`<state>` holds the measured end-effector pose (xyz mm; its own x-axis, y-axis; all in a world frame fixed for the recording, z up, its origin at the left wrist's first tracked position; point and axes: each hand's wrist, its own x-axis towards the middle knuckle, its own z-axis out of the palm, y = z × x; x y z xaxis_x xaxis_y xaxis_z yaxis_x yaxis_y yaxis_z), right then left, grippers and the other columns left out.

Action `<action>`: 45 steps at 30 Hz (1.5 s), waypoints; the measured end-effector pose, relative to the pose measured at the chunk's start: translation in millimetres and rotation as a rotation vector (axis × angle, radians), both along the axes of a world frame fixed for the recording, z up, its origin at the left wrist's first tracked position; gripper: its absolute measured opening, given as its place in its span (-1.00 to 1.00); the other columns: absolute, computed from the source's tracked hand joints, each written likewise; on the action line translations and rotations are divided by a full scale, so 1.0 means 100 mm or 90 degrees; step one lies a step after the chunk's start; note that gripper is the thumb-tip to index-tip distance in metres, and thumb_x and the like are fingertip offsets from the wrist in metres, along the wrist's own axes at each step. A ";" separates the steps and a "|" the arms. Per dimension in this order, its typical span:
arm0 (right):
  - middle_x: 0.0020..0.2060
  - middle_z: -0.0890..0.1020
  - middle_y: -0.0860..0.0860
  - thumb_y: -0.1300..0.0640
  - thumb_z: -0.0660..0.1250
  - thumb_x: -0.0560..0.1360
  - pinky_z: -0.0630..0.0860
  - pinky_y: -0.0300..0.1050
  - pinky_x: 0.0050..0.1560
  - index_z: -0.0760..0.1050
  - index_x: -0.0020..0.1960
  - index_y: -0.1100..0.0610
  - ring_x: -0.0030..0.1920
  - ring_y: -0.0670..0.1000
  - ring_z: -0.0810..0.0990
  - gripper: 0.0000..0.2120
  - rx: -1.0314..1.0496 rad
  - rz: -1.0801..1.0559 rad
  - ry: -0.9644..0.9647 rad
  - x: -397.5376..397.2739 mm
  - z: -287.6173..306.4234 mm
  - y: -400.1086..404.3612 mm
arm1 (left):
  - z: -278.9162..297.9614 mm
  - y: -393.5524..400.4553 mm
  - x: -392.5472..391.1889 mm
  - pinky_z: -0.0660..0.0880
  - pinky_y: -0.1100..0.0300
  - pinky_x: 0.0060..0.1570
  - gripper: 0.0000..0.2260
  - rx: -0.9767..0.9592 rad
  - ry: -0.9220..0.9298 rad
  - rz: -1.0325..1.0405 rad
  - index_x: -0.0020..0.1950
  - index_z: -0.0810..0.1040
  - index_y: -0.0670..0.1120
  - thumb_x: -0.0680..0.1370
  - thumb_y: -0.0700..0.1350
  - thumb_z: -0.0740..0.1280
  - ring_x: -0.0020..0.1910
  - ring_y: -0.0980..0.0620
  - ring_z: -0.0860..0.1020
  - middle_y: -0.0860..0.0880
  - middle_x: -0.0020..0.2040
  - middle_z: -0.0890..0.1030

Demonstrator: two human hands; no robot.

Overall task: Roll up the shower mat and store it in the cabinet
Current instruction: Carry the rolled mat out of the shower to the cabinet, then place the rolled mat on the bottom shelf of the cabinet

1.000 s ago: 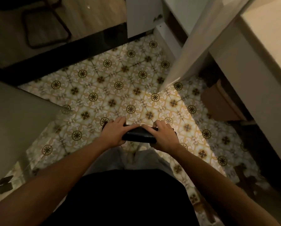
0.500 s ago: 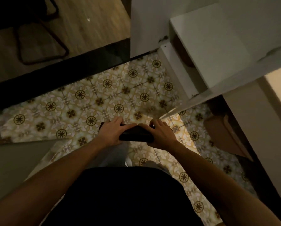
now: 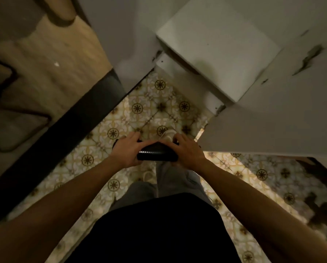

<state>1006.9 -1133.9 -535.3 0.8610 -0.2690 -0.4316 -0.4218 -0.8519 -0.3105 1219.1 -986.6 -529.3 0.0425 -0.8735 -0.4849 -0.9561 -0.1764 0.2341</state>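
Rolled shower mat [image 3: 157,153] carried toward cabinet [image 3: 221,46].
Left hand [image 3: 127,150] and right hand [image 3: 185,152] clamp opposite ends, probably to stop it unrolling.

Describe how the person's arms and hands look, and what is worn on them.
Both forearms are bare up to the frame's edge, with no sleeve in sight. The left hand and the right hand wear no gloves; no ring, watch or bracelet shows at fingers or wrists, though the light is dim. Lower down, a dark top and grey trousers show.
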 end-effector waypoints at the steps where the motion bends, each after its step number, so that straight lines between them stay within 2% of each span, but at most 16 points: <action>1: 0.17 0.45 0.20 -0.12 0.49 0.41 0.52 0.11 -0.06 0.26 0.56 -0.10 0.16 0.25 0.45 -0.22 -0.002 -0.020 -0.006 0.06 -0.06 -0.12 | -0.06 -0.20 0.10 0.54 0.00 -0.15 -0.22 0.002 0.002 -0.013 0.53 0.13 0.34 0.40 0.18 0.43 0.14 -0.11 0.42 -0.08 0.14 0.41; 4: 0.12 0.47 0.21 -0.10 0.45 0.47 0.50 0.11 -0.07 0.26 0.56 -0.11 0.09 0.25 0.47 -0.28 -0.008 -0.068 -0.015 0.24 -0.30 -0.53 | -0.29 -0.76 0.37 0.51 0.03 -0.17 -0.23 0.014 0.026 -0.055 0.50 0.09 0.39 0.40 0.18 0.43 0.12 -0.13 0.44 -0.09 0.14 0.42; 9: 0.15 0.48 0.21 -0.14 0.46 0.45 0.48 0.09 -0.01 0.25 0.56 -0.10 0.12 0.24 0.46 -0.25 -0.005 -0.106 0.030 0.50 -0.69 -1.16 | -0.72 -1.56 0.73 0.39 0.10 -0.27 -0.15 0.014 0.061 -0.126 0.51 0.23 0.28 0.30 0.08 0.55 -0.10 -0.19 0.52 -0.16 0.07 0.48; 13: 0.24 0.44 0.23 -0.27 0.40 0.40 0.48 0.13 0.08 0.20 0.58 -0.08 0.17 0.26 0.44 -0.17 0.013 -0.139 0.051 0.74 -1.26 -1.60 | -1.30 -2.21 1.08 0.50 -0.01 -0.18 -0.24 0.012 0.072 -0.201 0.49 0.35 0.15 0.33 0.10 0.54 0.04 -0.24 0.51 -0.20 0.13 0.49; 17: 0.18 0.46 0.25 -0.25 0.49 0.31 0.53 0.12 -0.04 0.30 0.54 -0.04 0.10 0.28 0.47 -0.13 0.018 -0.197 0.048 1.01 -2.07 -1.93 | -2.14 -2.73 1.41 0.46 0.02 -0.11 -0.22 0.015 0.061 -0.251 0.53 0.27 0.17 0.37 0.13 0.51 0.09 -0.17 0.48 -0.15 0.19 0.44; 21: 0.11 0.49 0.28 -0.23 0.56 0.26 0.53 0.11 -0.15 0.34 0.52 0.02 0.01 0.31 0.50 -0.09 0.035 -0.238 0.042 1.32 -3.07 -2.19 | -3.14 -3.22 1.75 0.50 -0.04 -0.09 -0.19 0.016 0.048 -0.312 0.55 0.21 0.19 0.39 0.11 0.52 0.16 -0.23 0.46 -0.19 0.26 0.43; 23: 0.09 0.49 0.29 -0.21 0.59 0.27 0.54 0.13 -0.18 0.22 0.55 -0.03 -0.02 0.31 0.51 -0.02 0.042 -0.248 0.034 1.49 -3.62 -2.35 | -3.70 -3.45 1.92 0.44 -0.01 -0.13 -0.24 0.005 0.048 -0.340 0.56 0.23 0.15 0.43 0.08 0.50 0.15 -0.24 0.45 -0.20 0.22 0.44; 25: 0.10 0.48 0.27 -0.24 0.53 0.31 0.55 0.14 -0.17 0.09 0.54 -0.07 -0.04 0.28 0.51 -0.03 0.045 -0.248 0.029 1.65 -4.16 -2.51 | -4.23 -3.63 2.10 0.36 0.05 -0.21 -0.28 -0.006 0.073 -0.355 0.56 0.26 0.11 0.45 0.06 0.48 0.04 -0.23 0.47 -0.21 0.16 0.46; 27: 0.09 0.48 0.27 -0.18 0.54 0.31 0.54 0.10 -0.22 0.21 0.52 0.03 -0.03 0.29 0.51 -0.09 0.028 -0.235 0.029 1.81 -4.62 -2.67 | -4.70 -3.78 2.27 0.31 0.09 -0.24 -0.31 -0.021 0.068 -0.366 0.57 0.25 0.10 0.48 0.11 0.44 -0.03 -0.20 0.50 -0.19 0.16 0.46; 29: 0.09 0.50 0.31 -0.10 0.63 0.26 0.47 0.00 -0.27 0.37 0.46 0.18 -0.02 0.34 0.55 -0.11 0.010 -0.214 0.034 1.94 -5.03 -2.84 | -5.08 -3.93 2.45 0.38 0.06 -0.26 -0.32 -0.045 0.075 -0.383 0.56 0.28 0.03 0.50 0.13 0.43 -0.04 -0.24 0.53 -0.22 0.19 0.47; 32: 0.14 0.54 0.27 -0.19 0.62 0.24 0.53 0.04 -0.29 0.43 0.39 0.20 0.00 0.31 0.59 -0.13 -0.056 -0.202 0.010 2.11 -5.51 -3.08 | -5.53 -4.16 2.67 0.50 -0.10 -0.11 -0.32 -0.080 0.078 -0.401 0.53 0.33 -0.05 0.48 0.12 0.45 0.12 -0.32 0.49 -0.27 0.23 0.48; 34: 0.11 0.56 0.20 -0.28 0.55 0.26 0.55 0.00 -0.29 0.48 0.31 0.16 -0.01 0.24 0.60 -0.22 -0.128 -0.210 -0.032 2.21 -5.74 -3.24 | -5.80 -4.35 2.80 0.48 -0.14 0.06 -0.27 -0.077 0.040 -0.400 0.57 0.24 0.02 0.48 0.23 0.40 0.28 -0.31 0.43 -0.24 0.36 0.41; 35: 0.11 0.54 0.18 -0.29 0.52 0.28 0.54 0.00 -0.25 0.45 0.28 0.13 0.01 0.22 0.57 -0.26 -0.127 -0.225 -0.061 2.25 -5.83 -3.33 | -5.89 -4.45 2.85 0.49 -0.11 0.07 -0.27 -0.094 0.022 -0.415 0.58 0.22 0.03 0.49 0.26 0.36 0.30 -0.28 0.43 -0.22 0.39 0.39; 38: 0.12 0.46 0.17 -0.19 0.54 0.25 0.52 0.05 -0.09 0.33 0.29 0.11 0.05 0.22 0.49 -0.24 -0.085 -0.251 -0.112 2.30 -6.02 -3.56 | -6.09 -4.70 2.91 0.51 0.01 -0.09 -0.38 -0.202 0.042 -0.427 0.54 0.29 0.05 0.52 0.20 0.34 0.27 -0.15 0.43 -0.13 0.29 0.43; 40: 0.08 0.47 0.16 -0.12 0.57 0.23 0.49 -0.01 -0.10 0.36 0.27 0.14 0.02 0.21 0.50 -0.26 -0.122 -0.240 -0.131 2.31 -6.09 -3.70 | -6.22 -4.85 2.94 0.42 0.05 -0.11 -0.33 -0.188 0.033 -0.423 0.55 0.21 0.09 0.50 0.14 0.38 0.27 -0.13 0.37 -0.11 0.28 0.39; 45: 0.13 0.45 0.06 -0.21 0.50 0.30 0.48 -0.03 -0.06 0.30 0.30 0.05 0.08 0.10 0.46 -0.28 -0.173 -0.256 -0.119 2.34 -6.00 -4.04 | -6.16 -5.22 2.99 0.37 0.10 -0.14 -0.16 -0.261 -0.004 -0.479 0.49 0.21 0.04 0.33 0.16 0.54 0.10 -0.07 0.41 -0.09 0.16 0.43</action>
<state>1241.2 -1537.5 -1135.5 0.7224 -0.6753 -0.1485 -0.6906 -0.6943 -0.2024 1518.4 -1509.0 -1145.2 -0.6177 -0.7764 -0.1254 -0.7859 0.6033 0.1355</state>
